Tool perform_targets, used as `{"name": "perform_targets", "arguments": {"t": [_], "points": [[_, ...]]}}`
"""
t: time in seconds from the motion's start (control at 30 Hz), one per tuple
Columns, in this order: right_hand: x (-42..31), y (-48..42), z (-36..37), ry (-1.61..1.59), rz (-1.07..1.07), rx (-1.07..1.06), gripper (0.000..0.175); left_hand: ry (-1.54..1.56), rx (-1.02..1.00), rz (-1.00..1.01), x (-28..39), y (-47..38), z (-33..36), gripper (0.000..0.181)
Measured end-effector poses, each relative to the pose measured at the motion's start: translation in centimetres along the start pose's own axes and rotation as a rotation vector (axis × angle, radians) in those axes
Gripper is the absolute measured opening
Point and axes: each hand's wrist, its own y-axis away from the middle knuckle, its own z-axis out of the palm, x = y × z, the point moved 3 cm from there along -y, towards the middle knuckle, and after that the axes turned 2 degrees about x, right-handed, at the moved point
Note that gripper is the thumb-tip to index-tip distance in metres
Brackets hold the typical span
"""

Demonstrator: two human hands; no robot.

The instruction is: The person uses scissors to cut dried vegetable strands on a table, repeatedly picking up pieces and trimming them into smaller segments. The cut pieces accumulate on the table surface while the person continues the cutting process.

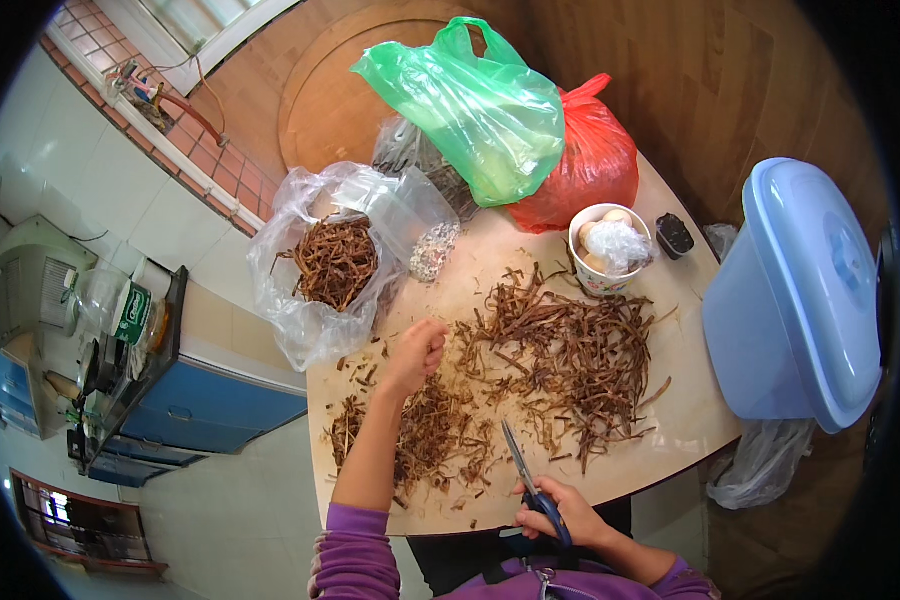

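Scissors with dark blue handles [546, 513] are held in my right hand [559, 511] near the table's front edge, blades pointing up and away. My left hand [418, 355] is closed over the table, between the piles; whether something small is inside it cannot be told. A wide pile of dried brown strips [592, 345] lies right of my left hand. Finer, chopped brown bits [431, 431] lie under and beside my left forearm. Beyond the left hand, an open clear plastic bag [311, 330] holds longer brown strips [336, 262].
On the pale tabletop [675, 450] stand a green plastic bag [487, 112], a red tied bag [607, 161], a patterned tub [607, 279] with eggs and a small dark container [675, 235]. A blue lidded bin [780, 300] stands at the right edge. Blue kitchen cabinets [202, 409] are at left.
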Motion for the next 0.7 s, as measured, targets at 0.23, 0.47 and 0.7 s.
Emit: {"name": "perform_targets", "arguments": {"t": [0.23, 0.47, 0.7], "points": [[0.1, 0.3, 0.3, 0.001, 0.017, 0.004, 0.037, -1.073, 0.265, 0.316, -1.7, -0.6, 2.6, 0.02], [0.3, 0.6, 0.0, 0.003, 0.011, 0.011, 0.037, -0.992, 0.239, 0.321, -2.2, -0.5, 2.3, 0.016], [0.2, 0.4, 0.1, 0.039, 0.017, 0.001, 0.036, -0.27, 0.026, 0.042, -0.8, 2.2, 1.1, 0.012]]}}
